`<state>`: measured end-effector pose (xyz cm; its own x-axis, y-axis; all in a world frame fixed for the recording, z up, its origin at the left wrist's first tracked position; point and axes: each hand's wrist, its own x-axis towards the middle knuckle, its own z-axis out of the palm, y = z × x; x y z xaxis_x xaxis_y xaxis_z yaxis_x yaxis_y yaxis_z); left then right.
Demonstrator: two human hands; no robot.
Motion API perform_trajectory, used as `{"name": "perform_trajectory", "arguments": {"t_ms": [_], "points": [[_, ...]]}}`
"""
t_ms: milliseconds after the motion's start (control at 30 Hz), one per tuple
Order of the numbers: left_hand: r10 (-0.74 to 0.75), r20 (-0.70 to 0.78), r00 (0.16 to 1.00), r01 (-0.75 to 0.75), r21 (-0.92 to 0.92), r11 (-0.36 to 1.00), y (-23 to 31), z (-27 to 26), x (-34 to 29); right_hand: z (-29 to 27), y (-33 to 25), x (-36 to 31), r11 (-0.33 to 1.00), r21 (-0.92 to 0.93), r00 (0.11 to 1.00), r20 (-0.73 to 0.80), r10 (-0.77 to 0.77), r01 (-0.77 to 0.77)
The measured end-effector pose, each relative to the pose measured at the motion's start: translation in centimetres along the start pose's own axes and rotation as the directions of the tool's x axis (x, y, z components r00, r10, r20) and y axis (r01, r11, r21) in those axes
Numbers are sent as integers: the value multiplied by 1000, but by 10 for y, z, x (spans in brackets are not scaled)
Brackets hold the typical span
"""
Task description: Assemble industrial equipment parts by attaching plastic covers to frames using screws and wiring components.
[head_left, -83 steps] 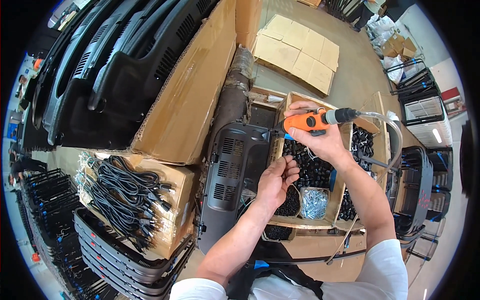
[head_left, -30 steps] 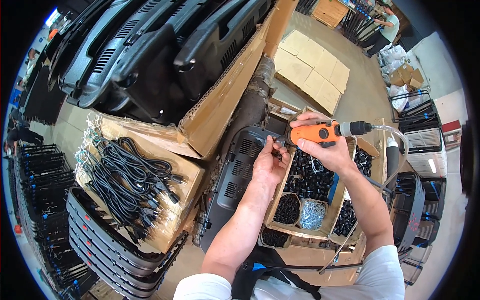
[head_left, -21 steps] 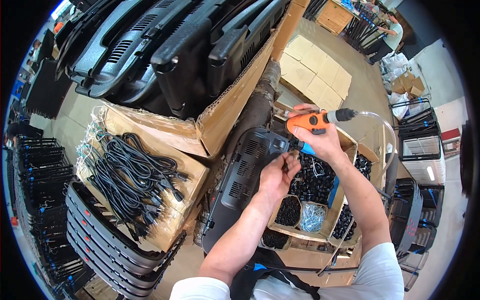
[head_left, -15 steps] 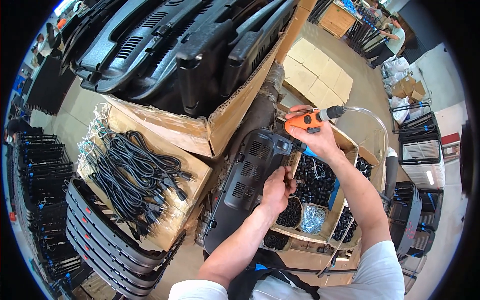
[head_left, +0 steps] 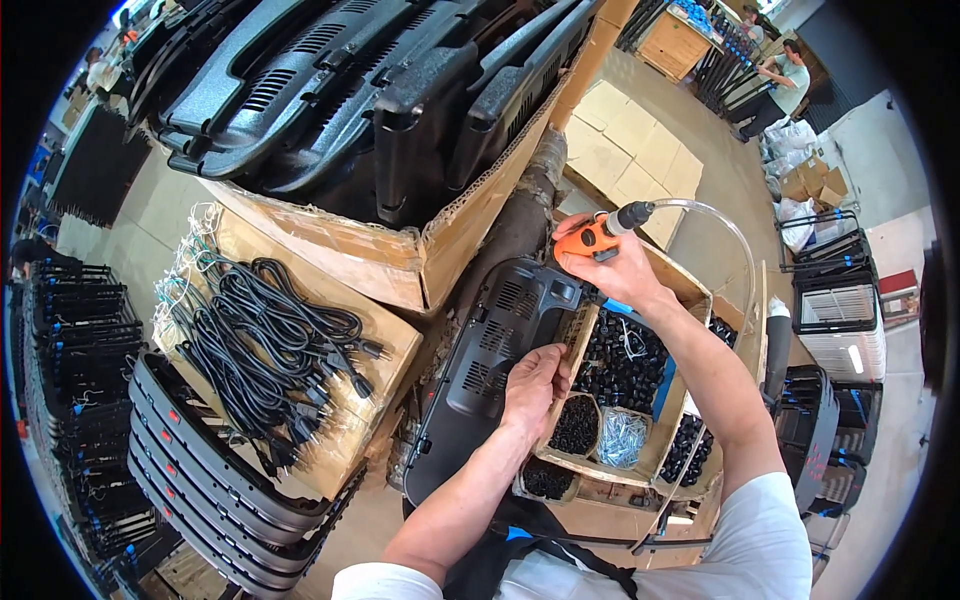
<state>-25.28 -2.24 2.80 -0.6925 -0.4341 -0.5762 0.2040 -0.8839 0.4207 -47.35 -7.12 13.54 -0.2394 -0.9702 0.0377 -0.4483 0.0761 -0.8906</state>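
- 2 hands are in play, and the right hand (head_left: 612, 270) has its fingers wrapped firmly around an orange tool (head_left: 583, 241), right over the upper end of a black vented panel (head_left: 490, 345); the tool's tip is out of sight.
- Off the tool's back end comes a dark grey coupling (head_left: 632, 215), and from there a clear hose (head_left: 738, 232) arcs away to the right.
- Down to the left hand (head_left: 537, 385): fingers curled, thumb in close, just beside the panel's right edge; whether anything sits in that grip, I cannot tell.
- The panel itself lies slanted on a worn, dark surface (head_left: 524, 200), its 3 groups of slots facing up.
- Just right of it, a wooden box (head_left: 590, 466) split into compartments: black plastic parts (head_left: 625, 355) fill the big section, with black screws (head_left: 575, 426) and silver screws (head_left: 622, 440) side by side below.
- Out left, a heap of black cables (head_left: 275, 350) sprawls over a cardboard box (head_left: 385, 405), plugs toward the panel.
- Above that, a large open carton (head_left: 470, 235) is packed with black shells (head_left: 300, 110).
- Lower left, curved dark frames (head_left: 215, 475) with red marks stand stacked.
- Farther off, flattened cardboard (head_left: 635, 140) lies on the floor, and at upper right a co-worker (head_left: 788, 88) stands beside a row of dark bars.
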Motion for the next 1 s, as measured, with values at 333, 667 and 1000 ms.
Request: {"name": "perform_trajectory", "arguments": {"t_ms": [333, 667, 1000], "points": [[53, -140, 989, -78, -180, 981, 10, 8, -9, 3, 1, -6, 994, 104, 997, -69, -26, 33], [-9, -161, 987, -35, -265, 964, 36, 13, 11, 15, -18, -9, 993, 37, 989, -93, 113, -110], [-39, -33, 999, 5, -701, 713, 65, 10, 46, 17, -65, -41, 968, 246, 998, 60, 33, -47]]}}
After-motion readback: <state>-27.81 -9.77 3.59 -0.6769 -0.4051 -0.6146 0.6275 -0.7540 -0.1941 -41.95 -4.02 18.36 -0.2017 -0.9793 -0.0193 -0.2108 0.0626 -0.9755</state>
